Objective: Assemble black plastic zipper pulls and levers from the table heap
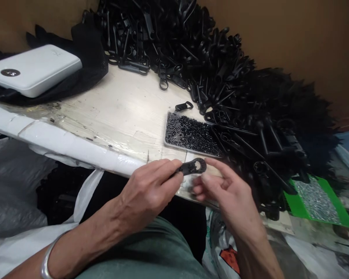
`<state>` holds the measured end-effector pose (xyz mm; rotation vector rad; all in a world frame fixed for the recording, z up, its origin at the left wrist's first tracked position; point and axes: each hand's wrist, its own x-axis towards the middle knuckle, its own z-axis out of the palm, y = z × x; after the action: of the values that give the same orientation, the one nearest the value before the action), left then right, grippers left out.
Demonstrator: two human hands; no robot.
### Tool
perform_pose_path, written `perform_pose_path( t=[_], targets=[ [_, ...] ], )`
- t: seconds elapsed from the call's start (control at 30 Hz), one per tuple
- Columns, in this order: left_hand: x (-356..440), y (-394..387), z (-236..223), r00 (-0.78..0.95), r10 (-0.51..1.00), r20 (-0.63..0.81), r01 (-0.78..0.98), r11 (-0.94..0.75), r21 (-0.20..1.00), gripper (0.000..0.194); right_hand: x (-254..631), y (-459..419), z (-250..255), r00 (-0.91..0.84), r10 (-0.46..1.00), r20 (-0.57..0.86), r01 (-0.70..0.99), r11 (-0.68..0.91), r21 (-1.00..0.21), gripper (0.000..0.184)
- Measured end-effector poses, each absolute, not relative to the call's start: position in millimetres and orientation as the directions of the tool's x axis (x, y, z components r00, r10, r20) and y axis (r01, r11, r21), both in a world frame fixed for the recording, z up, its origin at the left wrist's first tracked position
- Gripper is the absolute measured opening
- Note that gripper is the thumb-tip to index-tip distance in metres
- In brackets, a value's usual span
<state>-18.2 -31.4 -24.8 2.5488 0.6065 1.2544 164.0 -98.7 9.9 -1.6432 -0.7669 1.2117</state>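
Note:
A small black plastic part with a ring-shaped end point(193, 166) is pinched in my left hand point(154, 186) above the table's front edge. My right hand point(227, 186) is beside the ring end. Its index fingertip is at the ring's rim, and the thumb lies a little lower, apart from the part. The other right fingers are curled. Whether the right fingertips hold anything small cannot be made out. Just beyond my hands sits a shallow clear tray point(165, 135) full of tiny black and grey pieces. A similar black part point(184, 106) lies behind that tray.
A large heap of black plastic parts point(192, 50) covers the table's back and right. A white power bank point(35, 68) rests on black cloth at left. At right, small shiny metal pieces point(317, 199) lie on a green tray point(341, 211). Plastic bags point(11, 186) hang below the edge.

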Motion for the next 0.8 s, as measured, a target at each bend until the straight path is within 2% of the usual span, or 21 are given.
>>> perform_pose_path(
  t=[0.1, 0.2, 0.43, 0.7, 0.8],
  targets=[
    [-16.4, -36.6, -24.3, 0.519, 0.466, 0.716, 0.238, -0.884, 0.403, 0.018, 151.9, -98.0, 2.8, 0.3, 0.892, -0.339, -0.231, -0.277, -0.933, 0.058],
    [-17.0, -40.1, -24.0, 0.504, 0.452, 0.736, 0.231, -0.891, 0.39, 0.017, 142.2, -94.3, 0.9, 0.302, 0.902, -0.308, -0.313, -0.212, -0.926, 0.052],
    [-21.4, -43.7, -22.6, 0.504, 0.429, 0.75, 0.246, -0.903, 0.352, 0.019, 135.9, -92.0, 6.0, 0.34, 0.89, -0.303, -0.367, -0.171, -0.915, 0.046],
    [-19.4, -50.0, -20.8, 0.508, 0.416, 0.754, 0.252, -0.909, 0.332, 0.015, 128.5, -86.6, 4.3, 0.437, 0.845, -0.309, -0.341, -0.162, -0.926, 0.038],
    [-19.5, -50.8, -20.8, 0.496, 0.433, 0.752, 0.281, -0.9, 0.333, 0.016, 128.0, -85.9, 3.2, 0.424, 0.849, -0.317, -0.341, -0.174, -0.924, 0.038]
  ],
)
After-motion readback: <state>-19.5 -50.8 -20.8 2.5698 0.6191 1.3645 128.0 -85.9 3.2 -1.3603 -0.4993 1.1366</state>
